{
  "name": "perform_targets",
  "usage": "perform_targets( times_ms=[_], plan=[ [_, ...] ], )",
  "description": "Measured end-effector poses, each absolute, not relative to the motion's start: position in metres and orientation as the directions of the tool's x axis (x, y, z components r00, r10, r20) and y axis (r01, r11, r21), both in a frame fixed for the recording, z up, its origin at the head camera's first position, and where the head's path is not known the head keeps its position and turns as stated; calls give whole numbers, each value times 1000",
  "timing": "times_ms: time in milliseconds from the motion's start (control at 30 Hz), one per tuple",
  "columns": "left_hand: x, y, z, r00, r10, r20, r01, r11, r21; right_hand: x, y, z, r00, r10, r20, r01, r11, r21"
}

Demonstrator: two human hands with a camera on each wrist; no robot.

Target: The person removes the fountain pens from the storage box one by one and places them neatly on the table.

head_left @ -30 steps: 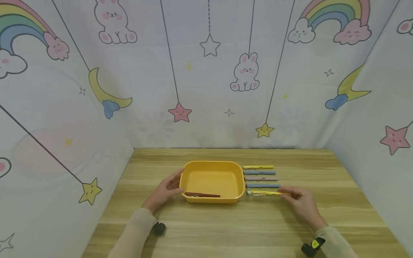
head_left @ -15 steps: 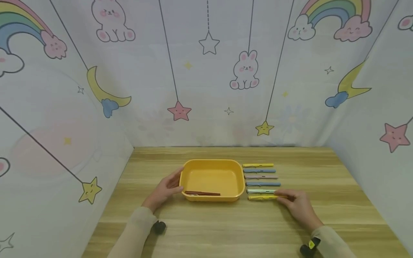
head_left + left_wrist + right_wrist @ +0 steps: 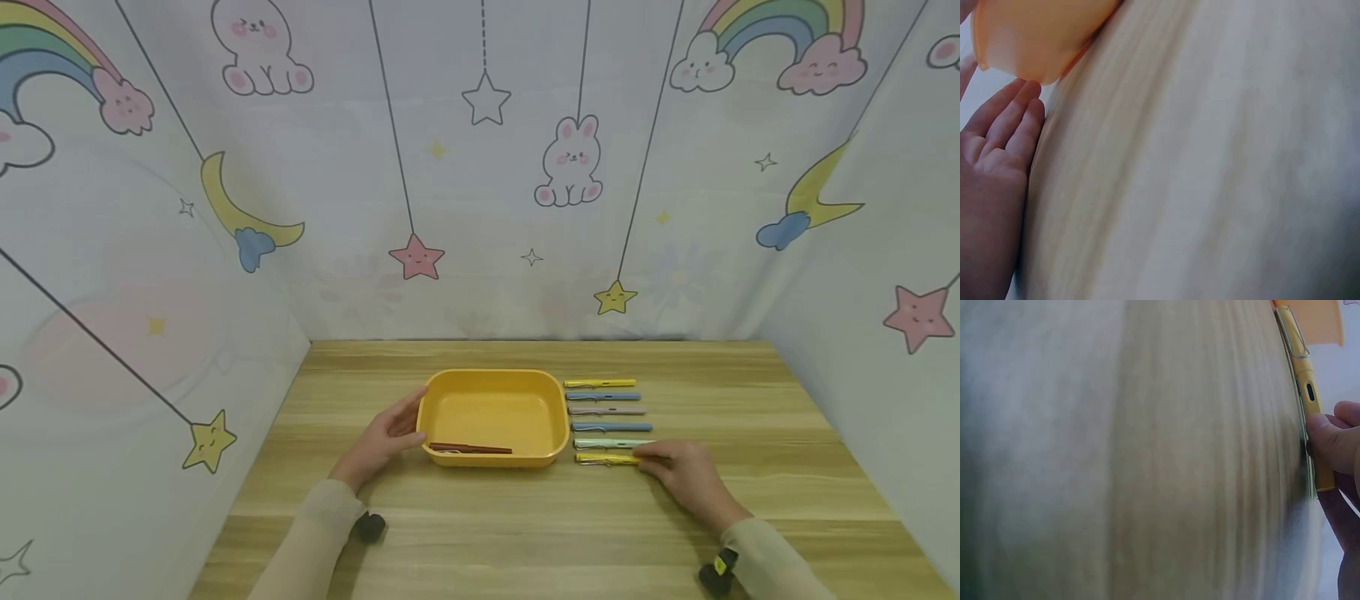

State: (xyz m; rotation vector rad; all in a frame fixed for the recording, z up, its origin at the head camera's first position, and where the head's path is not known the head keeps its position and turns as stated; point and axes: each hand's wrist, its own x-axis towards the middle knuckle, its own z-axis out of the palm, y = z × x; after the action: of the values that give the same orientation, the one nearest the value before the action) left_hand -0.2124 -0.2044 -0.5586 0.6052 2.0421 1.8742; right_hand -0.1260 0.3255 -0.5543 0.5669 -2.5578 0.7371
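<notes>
Right hand (image 3: 686, 477) pinches the yellow pen (image 3: 606, 458): lift level, carry toward 9 o'clock. Left hand (image 3: 382, 442), fingers straight, steadies the tray (image 3: 558, 417).

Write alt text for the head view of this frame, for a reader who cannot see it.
A person's right hand pinches the nearest yellow pen of six lying in a row on a wooden table, while the left hand rests against the left side of a yellow tray holding one dark red pen.
</notes>
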Motion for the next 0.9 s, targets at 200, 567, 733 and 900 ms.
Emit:
perform_targets(
  times_ms=[200, 567, 733, 900],
  plan=[
    [-212, -204, -558, -867, 495, 58, 101, 60, 993, -127, 324, -554, -819, -287, 497, -502, 778, -377],
    [-211, -203, -557, -864, 498, 74, 108, 41, 993, -128, 324, -554, -804, -312, 506, -522, 778, -350],
    [-212, -204, -558, -866, 495, 73, 112, 48, 993, -128, 325, -554, -802, -311, 510, -522, 780, -346],
    [-212, -204, -558, -865, 496, 73, 113, 50, 992, -128, 325, -555, -800, -309, 515, -523, 779, -346]
  ],
)
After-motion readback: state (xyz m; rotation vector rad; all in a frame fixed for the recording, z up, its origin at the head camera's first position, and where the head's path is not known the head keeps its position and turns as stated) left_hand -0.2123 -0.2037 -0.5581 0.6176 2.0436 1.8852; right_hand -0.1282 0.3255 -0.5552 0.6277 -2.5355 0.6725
